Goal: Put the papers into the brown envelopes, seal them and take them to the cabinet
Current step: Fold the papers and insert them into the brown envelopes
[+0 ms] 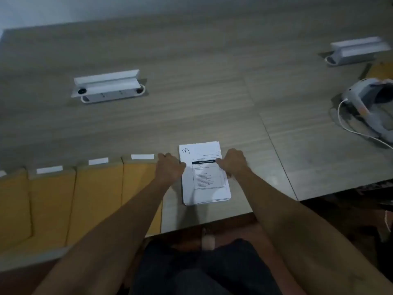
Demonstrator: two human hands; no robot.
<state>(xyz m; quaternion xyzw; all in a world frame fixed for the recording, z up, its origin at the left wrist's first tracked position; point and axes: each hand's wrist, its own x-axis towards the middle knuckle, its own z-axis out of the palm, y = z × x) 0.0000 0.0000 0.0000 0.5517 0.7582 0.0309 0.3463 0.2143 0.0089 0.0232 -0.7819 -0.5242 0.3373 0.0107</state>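
Note:
A stack of white printed papers, marked with a handwritten "3" at its top left corner, lies on the wooden table near the front edge. My left hand grips the stack's left edge with curled fingers. My right hand grips its right edge the same way. Several brown envelopes lie side by side to the left of the papers, flaps open, each with a white adhesive strip at its top. My left forearm crosses over the rightmost envelope.
The wooden table holds a raised white power-socket box at the back left and another at the far right. A white headset with a cable sits at the right edge. My dark-clothed lap shows below the table's edge.

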